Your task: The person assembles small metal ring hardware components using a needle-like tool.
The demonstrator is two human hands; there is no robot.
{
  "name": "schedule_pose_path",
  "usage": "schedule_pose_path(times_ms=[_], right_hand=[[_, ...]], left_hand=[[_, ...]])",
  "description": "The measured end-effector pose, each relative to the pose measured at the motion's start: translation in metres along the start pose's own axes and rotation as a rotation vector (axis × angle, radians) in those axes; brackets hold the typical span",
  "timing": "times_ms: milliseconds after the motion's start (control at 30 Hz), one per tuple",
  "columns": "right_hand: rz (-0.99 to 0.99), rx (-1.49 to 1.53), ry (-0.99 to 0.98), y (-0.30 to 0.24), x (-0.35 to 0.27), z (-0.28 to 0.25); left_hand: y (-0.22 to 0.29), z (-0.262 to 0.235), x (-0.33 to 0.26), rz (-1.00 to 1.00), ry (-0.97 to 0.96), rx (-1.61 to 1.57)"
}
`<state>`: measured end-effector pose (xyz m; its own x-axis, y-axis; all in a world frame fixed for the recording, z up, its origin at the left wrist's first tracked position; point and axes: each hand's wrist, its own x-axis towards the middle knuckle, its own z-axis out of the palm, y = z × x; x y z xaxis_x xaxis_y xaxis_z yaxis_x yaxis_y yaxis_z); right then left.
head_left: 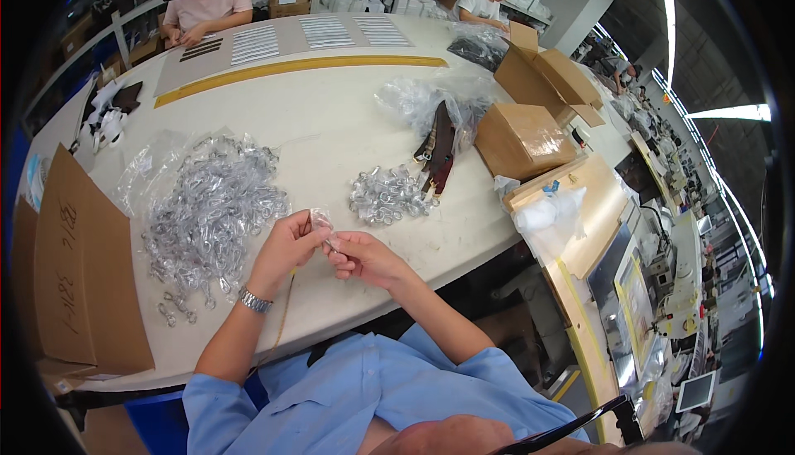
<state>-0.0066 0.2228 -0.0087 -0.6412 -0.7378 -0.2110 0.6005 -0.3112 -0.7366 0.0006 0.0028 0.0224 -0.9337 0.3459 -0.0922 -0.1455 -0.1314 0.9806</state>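
My left hand, with a metal watch on its wrist, pinches a small clear plastic bag. Close beside it, almost touching, my right hand has its fingers closed on a small silvery metal piece; its exact shape is too small to tell. To the left of my hands spreads a big heap of silvery metal snap hooks in clear plastic bags. A smaller pile of bagged metal pieces lies beyond my right hand. Dark straps with metal fittings lie just behind that pile.
An upright cardboard flap borders the white table at left. Cardboard boxes and wooden boards stand at right. A yellow ruler strip crosses the far side, where two people work. A thin cord hangs near my left forearm.
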Motion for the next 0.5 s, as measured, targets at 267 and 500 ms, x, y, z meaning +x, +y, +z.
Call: schedule_pose_path(times_ms=[267,500], right_hand=[[0.013,0.085,-0.069,-0.016,-0.005,-0.001],[-0.011,-0.501,0.099,-0.003,-0.001,0.009]], left_hand=[[0.006,-0.004,-0.002,0.001,-0.061,-0.028],[-0.006,0.000,-0.007,0.065,0.024,0.166]])
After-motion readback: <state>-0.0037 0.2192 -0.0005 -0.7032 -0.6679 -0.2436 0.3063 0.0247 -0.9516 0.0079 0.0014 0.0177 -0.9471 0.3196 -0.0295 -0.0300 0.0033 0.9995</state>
